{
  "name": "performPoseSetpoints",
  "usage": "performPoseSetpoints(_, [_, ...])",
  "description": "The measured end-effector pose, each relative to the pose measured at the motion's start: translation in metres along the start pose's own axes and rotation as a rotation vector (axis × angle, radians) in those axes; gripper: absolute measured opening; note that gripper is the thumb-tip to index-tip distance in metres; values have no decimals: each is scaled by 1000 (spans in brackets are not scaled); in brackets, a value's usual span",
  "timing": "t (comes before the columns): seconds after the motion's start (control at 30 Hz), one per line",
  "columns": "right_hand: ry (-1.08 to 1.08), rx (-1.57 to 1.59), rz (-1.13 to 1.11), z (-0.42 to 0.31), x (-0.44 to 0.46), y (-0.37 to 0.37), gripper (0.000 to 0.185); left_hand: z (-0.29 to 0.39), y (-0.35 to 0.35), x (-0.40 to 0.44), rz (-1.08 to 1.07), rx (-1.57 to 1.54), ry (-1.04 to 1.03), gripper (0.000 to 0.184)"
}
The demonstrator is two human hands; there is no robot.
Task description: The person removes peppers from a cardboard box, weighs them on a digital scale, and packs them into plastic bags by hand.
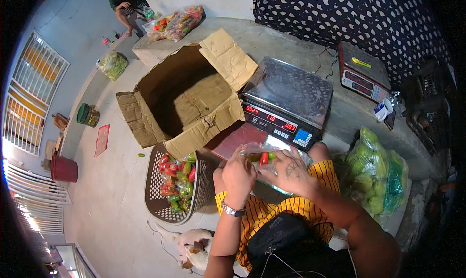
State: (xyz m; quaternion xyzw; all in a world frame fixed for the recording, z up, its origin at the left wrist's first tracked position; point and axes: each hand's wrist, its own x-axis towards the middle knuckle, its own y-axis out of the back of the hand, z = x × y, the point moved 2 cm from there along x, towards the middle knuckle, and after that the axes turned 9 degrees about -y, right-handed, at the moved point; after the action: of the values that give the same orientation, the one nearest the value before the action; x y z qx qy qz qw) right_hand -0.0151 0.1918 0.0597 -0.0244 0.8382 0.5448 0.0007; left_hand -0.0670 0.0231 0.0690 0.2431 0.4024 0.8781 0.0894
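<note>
Over my lap, my left hand, with a metal watch at the wrist, is closed on one side of a clear plastic bag. My right hand, tattooed on its back, has its fingers curled at the bag's other side. Between the hands a red pepper and some green ones show through the plastic; my fingers hide part of the bag. Just beyond stands a digital scale with lit red digits and a bare metal pan. Left of my knees, a plastic basket holds red and green peppers.
An open cardboard box stands left of the scale. A second scale and a mug are at right, above bagged green produce. A dog lies by my left arm. Another person sits far back.
</note>
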Motion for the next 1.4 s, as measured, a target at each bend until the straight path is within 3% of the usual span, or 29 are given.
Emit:
performPoseSetpoints(0.07, [64,-30,65,6,0,3,24,-10,10,1,13,43,-5,21])
performPoseSetpoints(0.13, [20,-12,49,1,10,34,20,-10,21,7,40,-3,15,34])
performPoseSetpoints(0.27, [212,44,412,-14,14,78,15,11,45,16,-69,-229,42,30])
performPoseSetpoints(0.37, [203,575,221,-14,16,86,16,20,41,18,-49,-524,-25,24])
performPoseSetpoints(0.4, [295,708,129,-16,18,90,18,27,24,18,-38,-589,-62,24])
performPoseSetpoints(0.47, [368,844,-1,-28,10,95,15,15,-16,14,-101,-597,-317,25])
performPoseSetpoints(0.5, [406,908,-70,-32,7,100,14,15,-18,15,-89,-595,-238,23])
performPoseSetpoints(0.53, [480,744,144,-32,4,109,31,16,-18,15,-79,-594,-161,22])
performPoseSetpoints(0.6, [328,797,405,-22,8,113,49,29,-4,17,-123,-705,-5,22])
performPoseSetpoints(0.63, [275,795,328,-15,9,98,57,40,9,20,-169,-811,80,24])
performPoseSetpoints(0.7, [167,777,178,-1,10,69,73,41,18,18,-181,-840,-113,25])
performPoseSetpoints(0.73, [132,730,0,5,10,40,65,45,21,17,-112,-1006,-184,29])
performPoseSetpoints(0.77, [-105,479,-235,19,11,1,43,43,21,15,-36,-1077,-119,30])
performPoseSetpoints(0.8, [-12,716,-39,15,5,-8,21,38,22,15,42,-1145,-56,32])
performPoseSetpoints(0.83, [-239,884,-3,25,6,-43,20,33,22,15,126,-1210,10,34])
performPoseSetpoints(0.87, [-287,1072,77,23,8,-48,19,26,23,16,159,-1312,89,44])
performPoseSetpoints(0.9, [-337,1260,163,22,8,-51,20,0,13,8,74,-1144,144,63])
performPoseSetpoints(0.97, [-337,1200,116,26,6,-63,22,-6,9,-9,-320,-958,150,95])
performPoseSetpoints(1.07, [-206,1226,25,1,0,-57,25,-21,-55,-59,-423,-1253,346,77])
performPoseSetpoints(1.1, [-187,1315,0,-4,0,-57,25,-23,-56,-63,-420,-1291,412,74])
performPoseSetpoints(1.17, [-75,1200,32,-5,0,-59,24,-25,-59,-67,-421,-1374,543,68])
performPoseSetpoints(1.2, [-30,1139,43,-6,-4,-61,24,-29,-54,-68,-672,-1389,636,67])
performPoseSetpoints(1.3, [98,799,-61,-17,-14,-43,22,-14,-12,-51,-809,-413,-136,60])
performPoseSetpoints(1.33, [6,709,-230,-22,-18,-40,26,-11,-8,-51,-791,-218,-206,55])
performPoseSetpoints(1.4, [205,620,-139,-41,-19,-24,31,-10,-17,-54,-776,-67,-203,47])
